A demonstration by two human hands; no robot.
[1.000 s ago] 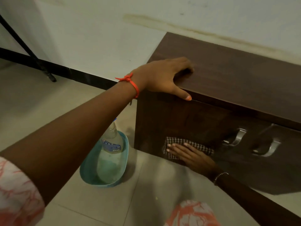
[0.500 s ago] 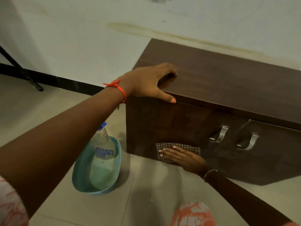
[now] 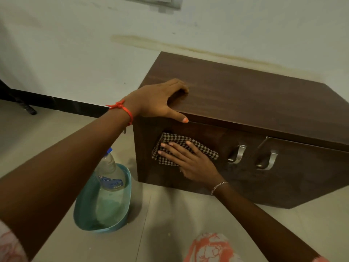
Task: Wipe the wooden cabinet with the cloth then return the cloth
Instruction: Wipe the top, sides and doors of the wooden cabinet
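We see our left hand (image 3: 157,100) lying on the top of the cabinet (image 3: 245,103) at its near left corner — palm down, fingers spread open over the wood, thumb hooked over the front edge. It grips nothing. An orange thread (image 3: 124,110) is tied round that wrist.

Our right hand (image 3: 188,159) is flat and open against the cabinet front, at about 5 o'clock from the left hand. Its fingers (image 3: 170,148) are stretched out and point toward 9 o'clock, and they press the cloth (image 3: 181,141) to the left door. We are not pinching the cloth; it is only held under the palm and fingers. The cloth is checked, dark and pale, crumpled into a rough band, and sits on the upper half of that door, near its left edge. A thin bracelet (image 3: 219,187) circles the right wrist.

At 3 o'clock from the cloth, two metal handles (image 3: 237,154) sit side by side, one on each door, just apart from it.

On the floor (image 3: 170,220), at 7 o'clock from the cloth and just beside the cabinet's left end, stands a teal basin (image 3: 83,214). A clear bottle (image 3: 110,173) with a blue cap lies tilted inside it, neck up toward 12 o'clock.

Behind the cabinet rises a pale wall (image 3: 75,44) — a brownish stain runs along it above the cabinet top.
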